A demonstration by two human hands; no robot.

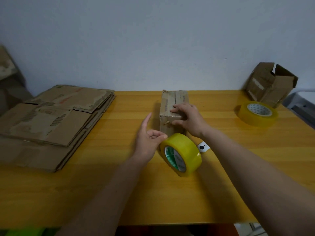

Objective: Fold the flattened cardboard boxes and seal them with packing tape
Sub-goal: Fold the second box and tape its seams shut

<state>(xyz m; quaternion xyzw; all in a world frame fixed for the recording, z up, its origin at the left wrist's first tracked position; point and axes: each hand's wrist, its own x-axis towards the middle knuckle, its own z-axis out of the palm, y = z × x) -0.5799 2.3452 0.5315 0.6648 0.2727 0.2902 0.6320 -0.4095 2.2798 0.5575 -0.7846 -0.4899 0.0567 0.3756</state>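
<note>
Your two bare forearms reach in from the near edge of the yellow wooden table [170, 201]. Your right hand [187, 117] grips the near end of the small folded box [172, 108]: fingers lie curled over its top beside the centre seam, and the thumb presses the near face below. Your left hand [148, 142] holds nothing you can see; the index finger points up and away, the other fingers curl loosely, and the thumb tip touches the top of the upright tape roll [181, 154]. That yellow roll stands on its edge just near of the box, touching or almost touching its near face, with the green-and-white core facing near and left. A small white tag with a black dot [202, 147] lies on the table just right of the roll, partly under your right wrist.

Left of the box there is a strip of bare tabletop, then the stack of flattened cardboard boxes [51, 123], which overhangs the left side of the table and reaches the far wall. Right of the box the surface is open up to a second tape roll [258, 113], lying flat near the right edge. Just far of it an opened box [271, 82] stands with flaps up at the far right corner. Between your arms and the near edge the tabletop is bare.

The table butts against a plain pale wall [153, 40]. More cardboard [6, 65] shows blurred at the far left.
</note>
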